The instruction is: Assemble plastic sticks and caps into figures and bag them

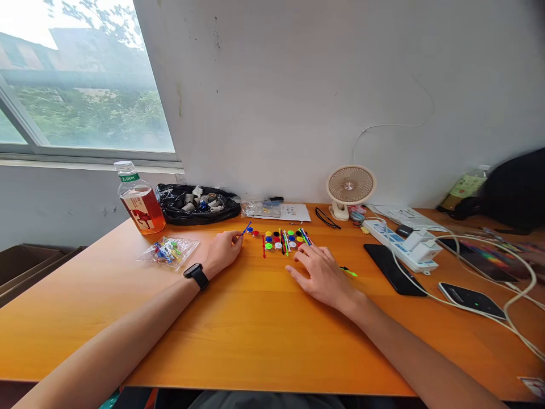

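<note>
My left hand (224, 250) pinches a slim blue plastic arrow (246, 228), its tip pointing up. Beside it on the table lie a blue disc (250, 230) and a red disc (255, 233). To the right, coloured discs (269, 240) sit in small groups, with a red arrow (264, 248) and several other coloured arrows (285, 243) standing lengthwise among them. My right hand (319, 271) hovers or rests just at the right end of these groups, thumb and fingers apart, nothing visible in it. A green-and-black arrow (349, 271) lies partly behind that hand.
At left are a clear bag of coloured pieces (170, 251), a drink bottle (140, 201) and a black plastic bag (198, 207). A small fan (351, 186) stands by the wall. A power strip (400, 244), phones (472, 300) and white cables occupy the right side, with another person's blurred hand beyond.
</note>
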`<state>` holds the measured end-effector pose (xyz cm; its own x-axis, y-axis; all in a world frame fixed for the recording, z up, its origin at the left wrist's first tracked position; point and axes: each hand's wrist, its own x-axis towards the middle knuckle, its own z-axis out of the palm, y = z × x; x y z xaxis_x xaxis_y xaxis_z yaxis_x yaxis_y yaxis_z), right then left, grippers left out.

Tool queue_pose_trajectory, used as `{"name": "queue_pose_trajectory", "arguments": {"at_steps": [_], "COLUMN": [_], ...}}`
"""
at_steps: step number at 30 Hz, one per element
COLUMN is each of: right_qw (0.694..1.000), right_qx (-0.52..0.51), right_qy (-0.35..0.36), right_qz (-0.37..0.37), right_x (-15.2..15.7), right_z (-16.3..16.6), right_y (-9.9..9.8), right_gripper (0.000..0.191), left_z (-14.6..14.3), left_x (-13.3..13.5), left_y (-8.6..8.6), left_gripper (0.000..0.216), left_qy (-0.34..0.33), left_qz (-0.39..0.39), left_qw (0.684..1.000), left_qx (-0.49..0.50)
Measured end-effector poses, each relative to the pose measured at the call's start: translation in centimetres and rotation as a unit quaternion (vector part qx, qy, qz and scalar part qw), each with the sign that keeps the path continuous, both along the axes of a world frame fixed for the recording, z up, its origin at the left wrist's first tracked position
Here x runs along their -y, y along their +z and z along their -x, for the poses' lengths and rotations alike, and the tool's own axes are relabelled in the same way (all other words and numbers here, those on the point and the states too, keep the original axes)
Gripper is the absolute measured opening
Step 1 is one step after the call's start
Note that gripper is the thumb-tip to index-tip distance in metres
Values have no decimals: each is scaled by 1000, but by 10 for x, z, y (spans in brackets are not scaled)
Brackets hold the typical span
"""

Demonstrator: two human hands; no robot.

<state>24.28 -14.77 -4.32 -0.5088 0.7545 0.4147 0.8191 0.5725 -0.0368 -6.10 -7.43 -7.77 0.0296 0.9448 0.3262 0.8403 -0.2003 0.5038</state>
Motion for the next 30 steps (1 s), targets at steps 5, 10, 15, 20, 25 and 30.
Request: {"name": "queue_pose_trajectory", "arguments": {"at_steps": [5,10,15,20,25,30], "right_qw": [1000,1000,1000,1000,1000,1000], "right_qx": [2,7,2,3,7,9], "right_qy": [-2,0,2,2,3,0], "right_qz": [3,8,7,8,11,14], "right_x": [0,0,0,0,0,1], "right_z": [0,0,0,-1,0,0], "right_y": [0,0,0,-1,0,1], "right_gripper": [23,23,22,23,23,22], "left_z": [0,-1,-2,-4,-3,-1], "left_x": [-1,0,4,10,11,8], "left_y": [-2,-1,4,15,17,11], "left_gripper": [33,31,29,28,29,32], "left_qy": [9,32,53,63,51,28], "left_qz": [-11,-16,-6,-12,-19,-25], "left_qw": [1000,999,996,992,992,993], "left_qx": [-15,-38,-75,-111,-115,-109]}}
